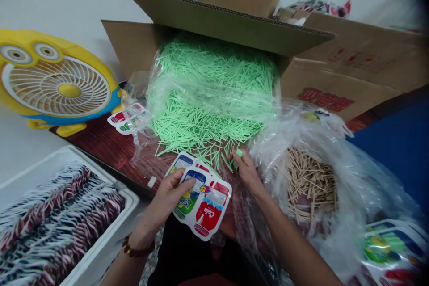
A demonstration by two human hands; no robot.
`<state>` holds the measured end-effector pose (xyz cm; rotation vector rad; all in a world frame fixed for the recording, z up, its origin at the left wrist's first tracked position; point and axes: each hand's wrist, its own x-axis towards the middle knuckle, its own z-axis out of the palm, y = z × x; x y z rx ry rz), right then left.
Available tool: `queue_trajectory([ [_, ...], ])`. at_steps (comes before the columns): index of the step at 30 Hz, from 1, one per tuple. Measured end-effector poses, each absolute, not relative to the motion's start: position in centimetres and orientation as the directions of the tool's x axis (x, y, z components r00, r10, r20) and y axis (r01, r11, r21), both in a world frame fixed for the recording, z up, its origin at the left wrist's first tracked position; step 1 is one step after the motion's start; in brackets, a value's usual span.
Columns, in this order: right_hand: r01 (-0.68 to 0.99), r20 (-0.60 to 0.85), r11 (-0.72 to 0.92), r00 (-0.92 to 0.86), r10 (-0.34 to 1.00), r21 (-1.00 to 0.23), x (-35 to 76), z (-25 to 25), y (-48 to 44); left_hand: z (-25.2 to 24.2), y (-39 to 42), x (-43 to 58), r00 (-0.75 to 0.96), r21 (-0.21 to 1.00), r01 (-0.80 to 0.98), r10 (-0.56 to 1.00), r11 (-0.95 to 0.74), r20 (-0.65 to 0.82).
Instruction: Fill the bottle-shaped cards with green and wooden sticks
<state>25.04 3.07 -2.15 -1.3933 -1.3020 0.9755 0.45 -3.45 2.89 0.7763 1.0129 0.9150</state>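
My left hand (172,194) grips a flat printed pouch (211,208) by its left edge, thumb on top. The pouch shows a green Sprite jar and a red Cola jar. Behind it lies another similar pouch (181,161), partly covered. My right hand (247,170) is closed at the front of a large heap of thin green sticks (208,120), and a small bunch of green stick ends (239,153) pokes out from its fingers. The heap spills from a clear bag inside an open cardboard box (221,20) onto the dark wooden table (97,143).
A yellow fan (69,90) stands at left above a white bin (132,203) packed with upright pouches. To the right, a clear plastic bag (348,183) surrounds brown sticks (310,183). More pouches (392,250) lie lower right, below another cardboard box (355,73).
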Motion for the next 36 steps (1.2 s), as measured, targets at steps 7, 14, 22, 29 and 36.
queue_trajectory([
  [7, -0.430, -0.106, -0.068, 0.067, 0.992, -0.900, 23.7, 1.7, 1.6, 2.4, -3.6, 2.5, 0.255, 0.898, -0.154, 0.894, 0.413, -0.368],
  [14, 0.209, 0.006, 0.069, -0.288, 0.958, -0.975, 22.7, 4.6, -2.5, 2.7, -3.3, 3.9, 0.300, 0.915, -0.074, 0.884, 0.397, -0.359],
  [22, 0.237, 0.137, 0.222, -0.329, 0.934, -0.946, 23.1, 4.7, -3.8, 3.2, -4.0, 4.1, 0.374, 0.949, 0.115, 0.872, 0.294, -0.316],
  [29, -0.452, 0.012, 0.030, 0.043, 0.999, -0.892, 23.1, 6.4, -4.7, 3.6, -4.7, 4.5, 0.467, 0.982, 0.155, 0.868, 0.107, -0.169],
  [36, -0.557, 0.012, 0.086, 0.136, 0.991, -0.826, 21.4, 6.0, -6.1, 3.7, -5.1, 5.3, 0.476, 0.988, 0.119, 0.868, 0.098, -0.143],
])
